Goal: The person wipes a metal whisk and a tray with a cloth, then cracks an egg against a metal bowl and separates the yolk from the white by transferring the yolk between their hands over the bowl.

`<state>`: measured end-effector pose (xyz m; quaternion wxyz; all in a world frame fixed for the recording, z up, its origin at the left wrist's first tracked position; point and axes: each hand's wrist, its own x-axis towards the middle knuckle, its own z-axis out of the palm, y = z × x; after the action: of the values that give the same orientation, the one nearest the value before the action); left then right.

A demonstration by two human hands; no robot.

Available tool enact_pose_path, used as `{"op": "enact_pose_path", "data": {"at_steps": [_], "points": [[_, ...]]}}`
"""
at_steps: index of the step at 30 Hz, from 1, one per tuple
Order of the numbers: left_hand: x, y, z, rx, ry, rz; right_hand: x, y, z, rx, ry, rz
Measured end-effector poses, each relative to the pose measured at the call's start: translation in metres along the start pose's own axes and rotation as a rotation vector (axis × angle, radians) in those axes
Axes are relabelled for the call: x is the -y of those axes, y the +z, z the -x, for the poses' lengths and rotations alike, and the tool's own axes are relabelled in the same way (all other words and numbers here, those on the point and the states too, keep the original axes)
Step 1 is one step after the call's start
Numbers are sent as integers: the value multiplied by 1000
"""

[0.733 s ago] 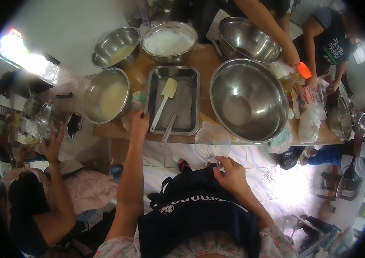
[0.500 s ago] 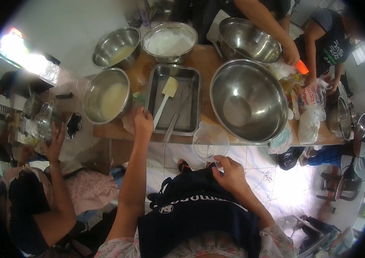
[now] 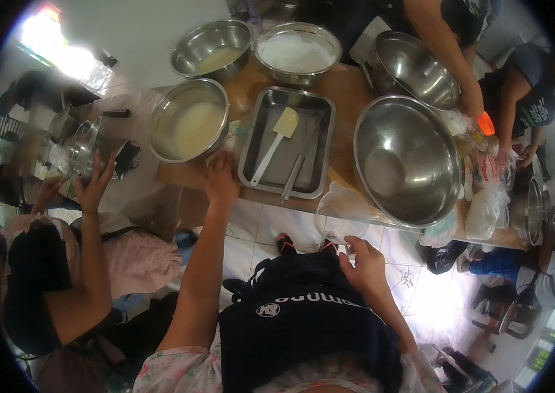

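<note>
My left hand (image 3: pixel 222 181) is at the table's front edge, between a steel bowl of pale batter (image 3: pixel 189 121) and a rectangular baking tray (image 3: pixel 246 157). Its fingers are blurred, and whatever lies under them is hidden. In the tray rest a spatula (image 3: pixel 275 144) with a cream blade and white handle, and a metal whisk (image 3: pixel 292 178), whose handle juts over the front rim. My right hand (image 3: pixel 364 265) grips a clear plastic measuring jug (image 3: pixel 341 213) at its near side. The jug hangs at the table edge, before a big steel bowl (image 3: pixel 408 160) with nothing visible inside.
Behind the tray stand a bowl of white foam (image 3: pixel 297 56) and one with pale liquid (image 3: pixel 215 49). A person's arm (image 3: pixel 444 49) reaches past another steel bowl (image 3: pixel 416 69). Plastic bags (image 3: pixel 487 209) sit at the right. Another person's hand (image 3: pixel 94 183) is at the left.
My left hand has shifted away from the spatula handle toward the batter bowl. The spatula lies in the tray. My right hand keeps the jug; the whole view has shifted slightly.
</note>
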<state>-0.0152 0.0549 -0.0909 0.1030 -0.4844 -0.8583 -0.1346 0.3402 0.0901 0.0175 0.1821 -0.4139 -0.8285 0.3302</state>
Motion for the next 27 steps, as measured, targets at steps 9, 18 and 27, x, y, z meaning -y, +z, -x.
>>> {"op": "enact_pose_path", "data": {"at_steps": [9, 18, 27], "points": [[5, -11, 4, 24, -117, -92, -4, -1, 2, -16, 35, 25], [45, -83, -41, -498, -1269, 1605, -1, 7, -9, -40, 5, 107], [100, -55, -54, 68, -1215, 1831, 1, 18, -14, -109, -17, 131]]}}
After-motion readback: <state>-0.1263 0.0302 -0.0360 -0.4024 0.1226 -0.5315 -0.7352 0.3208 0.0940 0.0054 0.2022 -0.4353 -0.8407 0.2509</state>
